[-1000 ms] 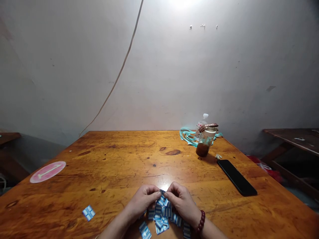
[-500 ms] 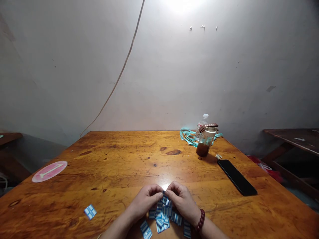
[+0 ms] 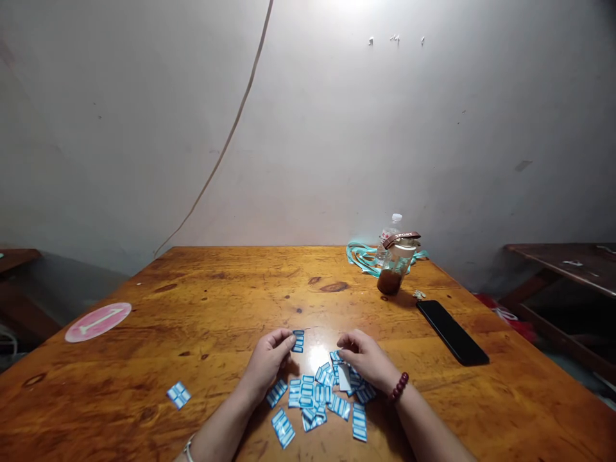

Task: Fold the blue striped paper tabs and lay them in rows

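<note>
Between finger and thumb, my left hand (image 3: 272, 360) pinches a small blue-and-white striped card (image 3: 298, 341). My right hand (image 3: 366, 359) is to the right, above the edge of a loose pile of similar striped cards (image 3: 319, 393). Its thumb and forefinger are curled close to a card, and whether they grip it cannot be made out. One piece in the pile shows a plain white face (image 3: 343, 377). A separate striped card (image 3: 178, 394) lies to the left of my left forearm.
A black phone (image 3: 452, 332) lies at the right. Behind it stand a tumbler of brown liquid (image 3: 391, 280), a clear bottle (image 3: 396, 218) and a turquoise strap (image 3: 356, 255). A pink round sticker (image 3: 98, 322) is on the wooden table (image 3: 231, 289) at the left.
My hands, earlier together over the pile, have moved apart. My left hand now has a striped card out to the left, and more of the pile shows. The camera view has shifted slightly.
</note>
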Demonstrator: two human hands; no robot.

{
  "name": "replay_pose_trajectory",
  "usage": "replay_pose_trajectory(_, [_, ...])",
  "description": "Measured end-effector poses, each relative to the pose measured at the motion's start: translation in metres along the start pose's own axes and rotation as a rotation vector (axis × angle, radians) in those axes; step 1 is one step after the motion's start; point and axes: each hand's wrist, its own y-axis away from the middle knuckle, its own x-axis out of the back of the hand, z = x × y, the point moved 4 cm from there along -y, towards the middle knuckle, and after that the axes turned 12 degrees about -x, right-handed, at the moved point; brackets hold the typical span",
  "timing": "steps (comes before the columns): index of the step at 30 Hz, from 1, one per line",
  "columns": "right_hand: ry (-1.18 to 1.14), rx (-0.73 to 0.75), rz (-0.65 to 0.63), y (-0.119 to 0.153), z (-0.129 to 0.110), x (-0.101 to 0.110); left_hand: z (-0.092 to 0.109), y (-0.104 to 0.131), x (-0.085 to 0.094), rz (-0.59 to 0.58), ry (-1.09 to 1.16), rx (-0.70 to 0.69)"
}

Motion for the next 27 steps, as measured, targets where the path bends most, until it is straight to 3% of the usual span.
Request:
replay_pose_trajectory(3, [0.237, 0.035, -0.029, 0.006, -0.005, 0.001, 0.001, 0.001, -0.002, -0.003, -0.007, -0.021])
replay_pose_trajectory(6, [0.335, 0.025, -0.028, 0.008, -0.007, -0.002, 0.002, 0.001, -0.003, -0.011, -0.023, -0.025])
replay_pose_trajectory(14, [0.117, -0.019, 0.139, -0.004, 0.006, 0.005, 0.002, 0.001, -0.002, -0.01, -0.038, -0.044])
replay_pose_trajectory(20, [0.254, 0.027, -0.072, 0.008, -0.001, 0.005, -0.001, -0.001, 0.002, -0.009, -0.063, -0.045])
replay_pose_trajectory(23, [0.28, 0.022, -0.077, 0.011, -0.005, -0.001, -0.002, -0.001, 0.003, -0.006, -0.063, -0.041])
replay_pose_trajectory(27, [0.094, -0.046, -0.038, 0.003, -0.001, -0.002, -0.001, 0.0, 0.002, -0.01, -0.062, -0.043])
